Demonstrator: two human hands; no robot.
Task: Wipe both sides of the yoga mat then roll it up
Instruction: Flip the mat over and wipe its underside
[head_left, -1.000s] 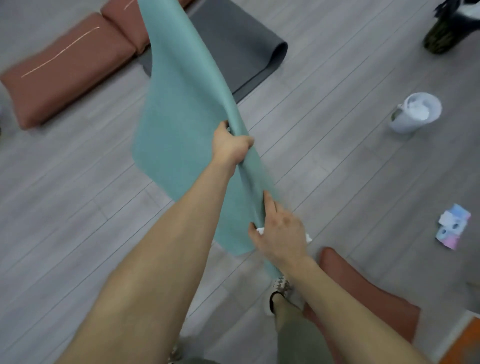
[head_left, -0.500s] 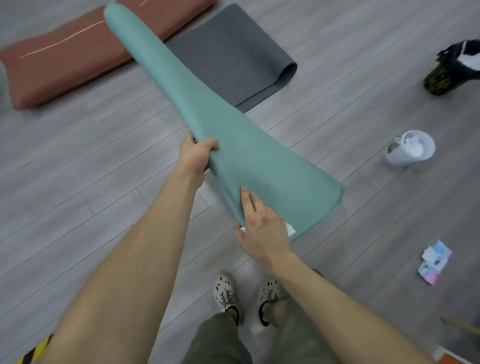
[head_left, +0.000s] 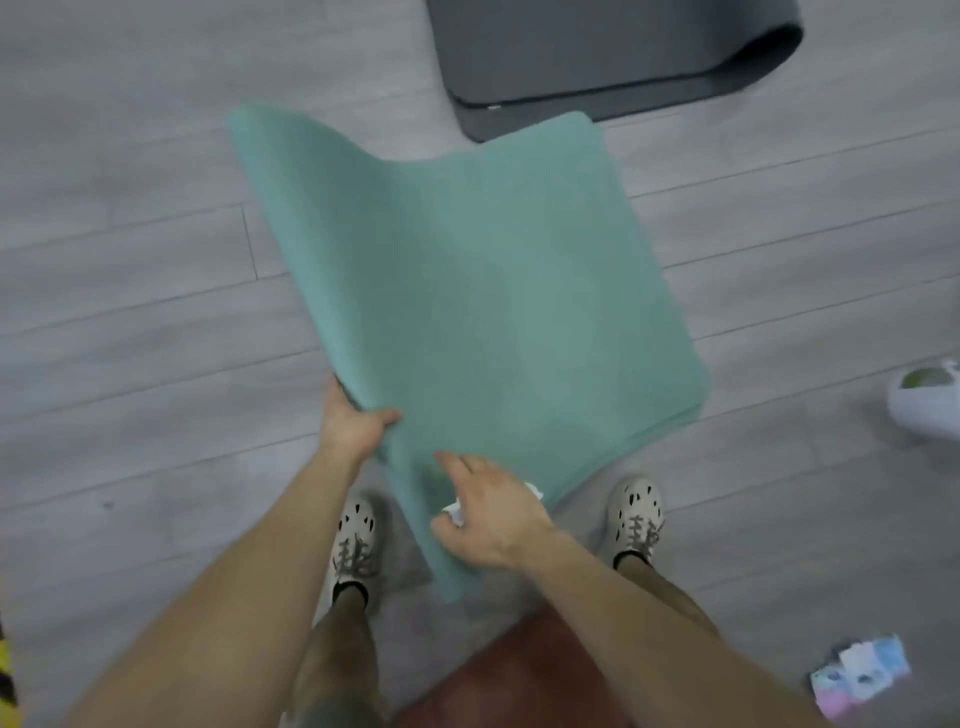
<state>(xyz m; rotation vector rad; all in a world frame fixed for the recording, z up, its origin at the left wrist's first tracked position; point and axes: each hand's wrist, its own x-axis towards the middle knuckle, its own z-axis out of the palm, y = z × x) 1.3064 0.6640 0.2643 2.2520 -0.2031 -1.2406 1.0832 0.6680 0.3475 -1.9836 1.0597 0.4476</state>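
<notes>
The fingers of my left hand (head_left: 353, 428) pinch one edge of the teal yoga mat (head_left: 467, 286), which sags lifted just ahead, while my right hand (head_left: 488, 514) clutches a crumpled white wipe (head_left: 457, 513) against it; so slight a grip may let it slip and fold.

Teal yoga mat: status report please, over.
Left hand grips teal mat at left edge. Right hand holds white wipe against mat. Mat partly lifted, not rolled. Grey mat close beyond far corner.
</notes>
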